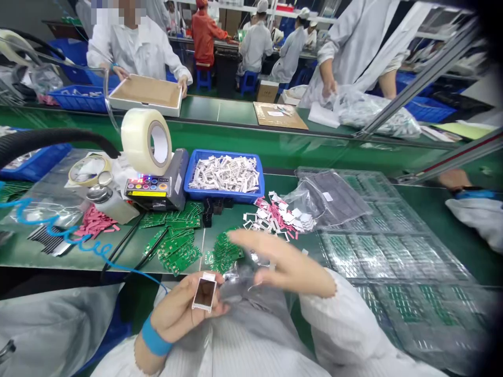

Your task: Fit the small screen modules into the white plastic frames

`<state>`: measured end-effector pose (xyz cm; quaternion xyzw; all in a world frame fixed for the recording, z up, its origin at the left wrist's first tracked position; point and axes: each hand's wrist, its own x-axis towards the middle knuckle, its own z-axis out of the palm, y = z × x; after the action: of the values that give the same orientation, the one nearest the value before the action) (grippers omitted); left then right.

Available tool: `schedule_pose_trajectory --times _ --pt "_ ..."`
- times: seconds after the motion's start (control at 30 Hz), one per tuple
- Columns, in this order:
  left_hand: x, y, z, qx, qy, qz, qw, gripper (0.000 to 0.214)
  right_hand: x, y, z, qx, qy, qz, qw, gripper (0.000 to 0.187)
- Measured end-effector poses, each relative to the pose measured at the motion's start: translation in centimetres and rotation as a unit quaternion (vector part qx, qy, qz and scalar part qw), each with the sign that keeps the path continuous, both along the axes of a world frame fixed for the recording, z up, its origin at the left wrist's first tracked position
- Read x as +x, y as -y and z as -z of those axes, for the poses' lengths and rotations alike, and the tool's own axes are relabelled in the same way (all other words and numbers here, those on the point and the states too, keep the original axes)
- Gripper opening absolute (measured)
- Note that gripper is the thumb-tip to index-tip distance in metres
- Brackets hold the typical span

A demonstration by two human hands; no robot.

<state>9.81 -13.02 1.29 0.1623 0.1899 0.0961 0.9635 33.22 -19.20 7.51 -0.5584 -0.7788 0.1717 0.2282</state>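
Observation:
My left hand [178,303], with a blue wrist strap [155,336], is closed on a small display module [204,293]. Its dark screen faces up inside a white frame. To the right, my right hand [286,262] is raised, slightly blurred, its fingers stretched forward and the thumb apart; no object shows in it. Just beyond its fingertips lies a heap of small green circuit boards [223,252]. More green boards [176,248] spread left of that. White frames and pieces [301,220] mixed with pink strips [274,212] lie beyond the right hand.
A blue bin [261,183] holds many white frames. Left of it, a tape roll [129,139] sits on a dark device [178,180]. Clear plastic trays [353,251] cover the right side. A coiled blue cord [84,241] crosses the left. Several people work across the bench.

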Motion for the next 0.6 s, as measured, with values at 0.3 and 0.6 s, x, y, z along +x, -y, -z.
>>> schedule_pose_trajectory --times 0.3,0.6 --pt "0.0 -0.3 0.9 -0.010 -0.045 -0.031 0.998 0.029 10.1 1.0 7.5 -0.103 0.146 0.445 0.877 0.015" --pt "-0.3 -0.4 0.3 -0.005 -0.067 -0.060 0.996 0.030 9.5 0.6 5.8 -0.076 0.127 0.470 0.870 0.023"
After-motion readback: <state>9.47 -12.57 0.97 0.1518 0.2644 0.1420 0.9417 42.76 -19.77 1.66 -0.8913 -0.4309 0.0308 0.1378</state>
